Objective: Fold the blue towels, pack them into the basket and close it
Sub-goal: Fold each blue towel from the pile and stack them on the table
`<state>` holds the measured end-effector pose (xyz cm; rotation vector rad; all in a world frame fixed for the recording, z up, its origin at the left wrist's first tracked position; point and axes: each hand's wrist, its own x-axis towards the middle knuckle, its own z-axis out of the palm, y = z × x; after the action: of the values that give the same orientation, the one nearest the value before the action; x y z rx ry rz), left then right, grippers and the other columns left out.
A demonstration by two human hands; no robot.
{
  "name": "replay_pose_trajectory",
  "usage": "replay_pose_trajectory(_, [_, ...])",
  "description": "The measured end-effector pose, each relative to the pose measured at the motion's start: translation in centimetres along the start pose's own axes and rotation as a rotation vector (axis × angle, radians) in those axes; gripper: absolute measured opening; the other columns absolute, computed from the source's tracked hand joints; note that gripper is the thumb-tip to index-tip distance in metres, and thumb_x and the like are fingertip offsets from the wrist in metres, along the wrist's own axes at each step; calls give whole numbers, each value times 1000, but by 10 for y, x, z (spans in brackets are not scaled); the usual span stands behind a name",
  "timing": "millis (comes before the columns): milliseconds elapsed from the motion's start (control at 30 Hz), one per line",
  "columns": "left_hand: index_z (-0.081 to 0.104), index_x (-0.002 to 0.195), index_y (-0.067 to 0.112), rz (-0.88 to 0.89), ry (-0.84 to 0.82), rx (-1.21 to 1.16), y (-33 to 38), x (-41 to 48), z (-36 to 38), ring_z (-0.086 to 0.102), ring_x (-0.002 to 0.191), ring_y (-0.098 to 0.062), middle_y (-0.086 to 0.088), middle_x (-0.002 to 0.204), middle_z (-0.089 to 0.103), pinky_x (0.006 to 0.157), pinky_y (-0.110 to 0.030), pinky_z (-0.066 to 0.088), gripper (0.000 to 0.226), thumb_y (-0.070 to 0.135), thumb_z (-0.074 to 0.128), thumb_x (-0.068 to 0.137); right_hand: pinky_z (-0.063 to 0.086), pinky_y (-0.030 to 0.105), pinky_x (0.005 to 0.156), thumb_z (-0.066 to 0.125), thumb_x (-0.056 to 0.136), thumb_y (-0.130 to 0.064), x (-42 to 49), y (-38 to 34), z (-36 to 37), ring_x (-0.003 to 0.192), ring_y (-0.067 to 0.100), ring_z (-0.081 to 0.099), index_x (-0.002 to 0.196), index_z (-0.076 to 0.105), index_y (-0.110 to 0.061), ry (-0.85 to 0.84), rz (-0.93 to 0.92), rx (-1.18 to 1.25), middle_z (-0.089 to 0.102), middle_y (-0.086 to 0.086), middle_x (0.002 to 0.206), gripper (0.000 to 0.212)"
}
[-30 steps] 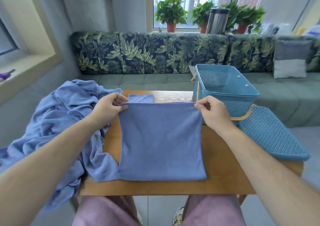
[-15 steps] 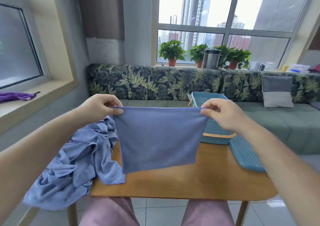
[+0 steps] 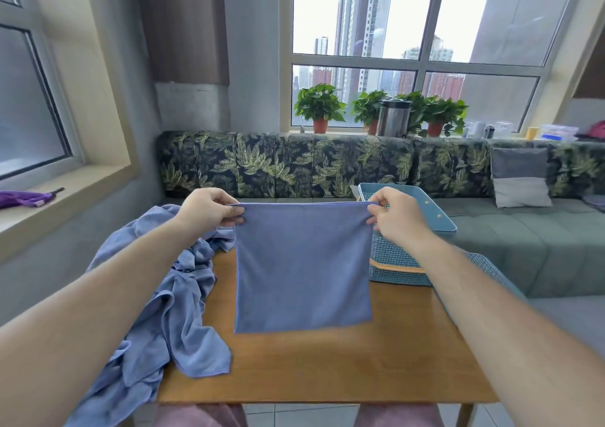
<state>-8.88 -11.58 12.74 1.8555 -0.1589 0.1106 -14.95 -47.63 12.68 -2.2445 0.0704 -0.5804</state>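
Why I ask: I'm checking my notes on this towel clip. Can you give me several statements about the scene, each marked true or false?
1. The left hand and the right hand each pinch a top corner of the held towel. True.
2. The lid is closed on the basket. False: the basket stands open, and the lid lies to its right.
3. A heap of unfolded towels lies on the left side of the table. True.
4. The held towel lies spread flat on the table. False: it hangs upright from both hands.
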Motion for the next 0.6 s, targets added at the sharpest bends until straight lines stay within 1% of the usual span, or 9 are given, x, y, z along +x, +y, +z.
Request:
replay_pose_trajectory(100, [64, 91, -6, 72, 36, 2, -6, 11, 3, 73, 65, -14, -32, 94, 68, 67, -22, 61, 15, -7, 76, 82, 59, 50, 79, 58, 96, -11, 3, 8, 9, 81, 17, 72, 83, 59, -29, 92, -48, 24, 68, -6, 84, 22])
replay_pose_trajectory(167, [67, 90, -4, 76, 45, 58, -15, 11, 6, 70, 71, -16, -28, 94, 71, 77, -30, 61, 16, -1, 80, 81, 56, 44, 77, 56, 97, -11, -2, 15, 16, 81, 17, 68, 84, 59, -31, 112, -65, 31, 69, -5, 87, 23])
replay_pose_trajectory(233, [69, 91, 0, 52, 38, 104, -29, 3, 10, 67, 81, -22, -23, 97, 74, 84, -39, 57, 17, 5, 82, 81, 46, 33, 70, 54, 99, -12, -14, 26, 23, 77, 13, 62, 90, 60, -28, 83, -64, -1, 68, -4, 93, 19])
replay_pose_trajectory(267, [69, 91, 2, 43, 29, 133, -37, -4, 12, 68, 87, -23, -15, 99, 76, 87, -40, 55, 16, 6, 81, 81, 41, 31, 70, 54, 100, -14, -22, 34, 27, 79, 13, 60, 94, 61, -26, 60, -55, -26, 68, -4, 95, 15])
replay_pose_trajectory(333, [70, 90, 6, 27, -17, 155, -55, -21, 21, 71, 98, -20, -3, 104, 76, 93, -35, 55, 15, 7, 82, 81, 40, 31, 72, 57, 99, -17, -42, 56, 38, 86, 17, 60, 96, 62, -26, 19, -26, -83, 68, -4, 95, 11])
replay_pose_trajectory(367, [71, 91, 7, 14, -51, 162, -67, -32, 26, 71, 99, -17, -2, 105, 76, 93, -31, 55, 16, 8, 83, 80, 42, 32, 74, 59, 97, -16, -55, 70, 44, 88, 19, 60, 94, 62, -28, -9, -15, -108, 68, -4, 94, 12])
replay_pose_trajectory(433, [72, 93, 8, -29, -103, 233, -93, -57, 35, 72, 91, -12, -1, 99, 77, 85, -25, 56, 18, 13, 84, 80, 46, 35, 81, 63, 94, -14, -86, 99, 56, 94, 22, 60, 91, 61, -32, -85, 9, -147, 68, -3, 92, 18])
replay_pose_trajectory(533, [71, 88, 12, -125, -166, 314, -131, -94, 48, 69, 78, -16, -4, 84, 76, 78, -40, 57, 15, 20, 82, 82, 43, 31, 88, 65, 94, -15, -134, 130, 65, 100, 19, 59, 90, 60, -29, -218, 69, -149, 67, 0, 99, 15])
replay_pose_trajectory(600, [71, 84, 15, -161, -212, 326, -147, -117, 53, 68, 76, -12, 1, 80, 75, 72, -34, 52, 15, 25, 82, 82, 44, 26, 81, 65, 95, -17, -160, 139, 64, 88, 9, 61, 88, 61, -27, -279, 152, -69, 70, -3, 95, 13])
